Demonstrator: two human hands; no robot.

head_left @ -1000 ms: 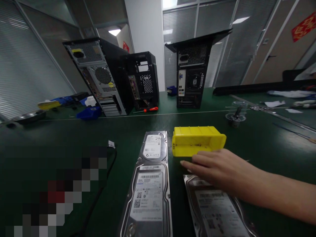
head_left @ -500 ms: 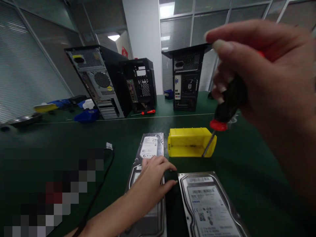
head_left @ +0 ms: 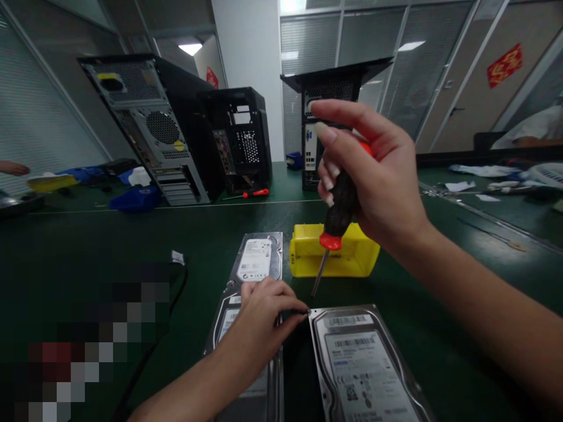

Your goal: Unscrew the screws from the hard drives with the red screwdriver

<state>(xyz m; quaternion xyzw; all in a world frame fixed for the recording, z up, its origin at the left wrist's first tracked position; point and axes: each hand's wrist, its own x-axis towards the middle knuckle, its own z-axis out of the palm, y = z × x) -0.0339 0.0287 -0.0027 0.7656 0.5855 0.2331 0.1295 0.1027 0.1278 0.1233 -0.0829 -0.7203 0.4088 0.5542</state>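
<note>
My right hand [head_left: 373, 170] grips a black and red screwdriver [head_left: 341, 202] with its curled fingers. The shaft slants down over the table in front of a yellow plastic bin [head_left: 301, 264] that lies on its side. Thumb and forefinger of that hand extend above the handle, slightly apart. My left hand [head_left: 268, 316] rests over two hard drives, the farther one [head_left: 255, 258] and the nearer one [head_left: 246, 387]. Its thumb and forefinger are pinched at the top left corner of a third hard drive [head_left: 365, 363]; whatever they hold is too small to make out.
Three black computer cases stand behind: one at left [head_left: 185, 117], one in the middle [head_left: 259, 129] and one at right [head_left: 308, 170]. Another screwdriver [head_left: 257, 193] and a blue bin [head_left: 136, 198] lie nearby. A black cable [head_left: 176, 293] runs at left. Someone's hand [head_left: 13, 168] shows far left.
My right hand has moved left and away from me with the screwdriver, its tip now short of the bin. My left thumb and forefinger have closed together. The view has turned right.
</note>
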